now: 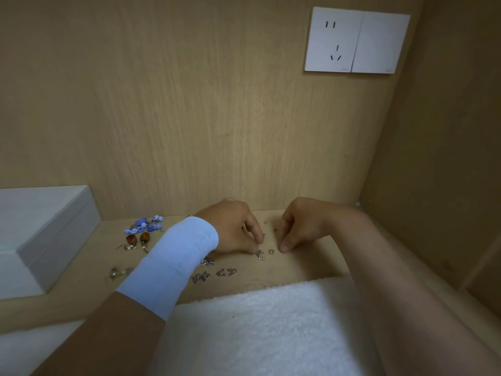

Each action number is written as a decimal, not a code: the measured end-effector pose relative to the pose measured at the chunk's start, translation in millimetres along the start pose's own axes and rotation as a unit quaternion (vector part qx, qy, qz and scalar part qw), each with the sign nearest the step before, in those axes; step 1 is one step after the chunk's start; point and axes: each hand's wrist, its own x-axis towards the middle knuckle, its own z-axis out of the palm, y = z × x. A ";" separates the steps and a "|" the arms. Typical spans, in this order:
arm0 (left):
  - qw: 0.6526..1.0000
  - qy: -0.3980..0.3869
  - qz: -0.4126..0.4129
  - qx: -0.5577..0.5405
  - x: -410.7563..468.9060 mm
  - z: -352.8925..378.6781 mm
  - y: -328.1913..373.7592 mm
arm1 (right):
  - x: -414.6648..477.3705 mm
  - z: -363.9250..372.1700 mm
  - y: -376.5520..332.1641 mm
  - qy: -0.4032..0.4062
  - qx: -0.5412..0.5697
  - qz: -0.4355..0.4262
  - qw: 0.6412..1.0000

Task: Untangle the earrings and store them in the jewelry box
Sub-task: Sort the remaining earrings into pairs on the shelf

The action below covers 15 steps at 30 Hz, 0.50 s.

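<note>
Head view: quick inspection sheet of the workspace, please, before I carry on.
Surface: wooden shelf, pale, flat.
Job's things: white jewelry box at left, lid down; blue earrings and red-brown earrings beside it; silver earrings scattered near the sleeve; small silver earrings farther right.
Clutter: white towel at the near edge.
Hands: left hand and right hand each pinch at the small silver earrings.
Cables: nothing seen.
Surroundings: wooden panels; white wall socket upper right.
</note>
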 end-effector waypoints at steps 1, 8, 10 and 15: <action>1.000 0.004 0.010 0.026 0.4 1.8 1.6 | 0.7 0.6 -0.5 -0.003 0.003 0.002 1.000; 0.999 0.043 0.021 -0.008 2.0 6.4 5.2 | -4.1 -3.9 1.0 0.005 0.040 -0.029 0.999; 0.992 0.092 0.010 -0.080 2.9 5.9 7.0 | -6.0 -8.1 -1.8 0.037 0.112 -0.066 0.991; 0.955 0.147 -0.015 -0.258 5.8 2.3 10.5 | -10.5 -14.3 -6.7 0.072 0.247 -0.124 0.958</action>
